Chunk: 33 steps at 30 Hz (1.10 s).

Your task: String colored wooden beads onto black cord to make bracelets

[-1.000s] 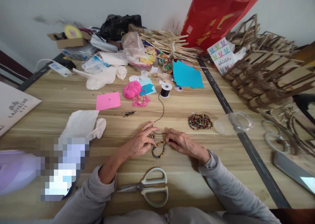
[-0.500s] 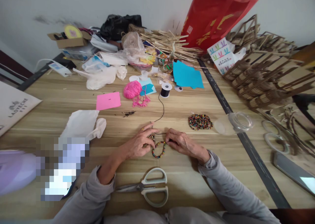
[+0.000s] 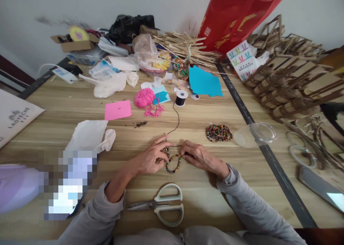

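1. A thin black cord (image 3: 178, 120) is pinched in the pressed-together fingertips of the right hand (image 3: 197, 155).
2. By the left hand (image 3: 150, 159), thumb and forefinger are spread beside a small cluster of brownish beads (image 3: 166, 151); whether the cord is gripped there too cannot be told.
3. Between the hands, a small ring of round multicoloured beads (image 3: 173, 172) is laid on the pale wood-grained table (image 3: 193, 116), just beside the right fingertips.
4. The ring is judged light and limp, its beads smooth and apt to roll; it is best held where cord and beads meet. The cord is judged soft and easily slackened.
5. Farther out, the cord is led to a white-flanged spool (image 3: 182, 94); white-handled metal scissors (image 3: 156, 204) are placed nearer the body.
6. Compared with one second earlier, the cord span between the hands is drawn straighter and the left thumb is shifted slightly back; the ring is left in place.
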Each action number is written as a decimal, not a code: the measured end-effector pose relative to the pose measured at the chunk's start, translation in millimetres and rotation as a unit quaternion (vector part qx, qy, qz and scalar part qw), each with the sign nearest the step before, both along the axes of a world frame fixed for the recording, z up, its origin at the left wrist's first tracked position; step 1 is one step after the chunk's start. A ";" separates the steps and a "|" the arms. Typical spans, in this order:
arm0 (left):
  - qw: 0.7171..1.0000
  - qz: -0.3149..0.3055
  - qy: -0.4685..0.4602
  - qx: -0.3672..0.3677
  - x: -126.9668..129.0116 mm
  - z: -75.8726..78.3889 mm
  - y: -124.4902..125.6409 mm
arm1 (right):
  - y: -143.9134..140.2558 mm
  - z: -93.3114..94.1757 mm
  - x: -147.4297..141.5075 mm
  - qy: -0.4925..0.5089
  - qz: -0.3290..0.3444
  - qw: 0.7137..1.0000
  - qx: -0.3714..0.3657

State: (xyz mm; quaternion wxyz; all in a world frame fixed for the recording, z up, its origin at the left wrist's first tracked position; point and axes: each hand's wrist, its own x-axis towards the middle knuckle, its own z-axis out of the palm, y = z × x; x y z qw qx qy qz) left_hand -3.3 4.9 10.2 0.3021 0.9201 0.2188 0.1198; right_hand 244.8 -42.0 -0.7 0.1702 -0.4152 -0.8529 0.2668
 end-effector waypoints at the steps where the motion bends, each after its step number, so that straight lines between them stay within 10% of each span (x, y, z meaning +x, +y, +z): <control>1: 1.000 0.000 -0.002 0.001 -0.1 -0.4 0.0 | 0.1 -0.3 0.1 0.001 0.001 1.000 0.000; 33: 0.999 -0.017 0.015 -0.024 1.7 1.2 0.0 | 0.5 -4.5 0.0 0.006 0.001 1.000 0.008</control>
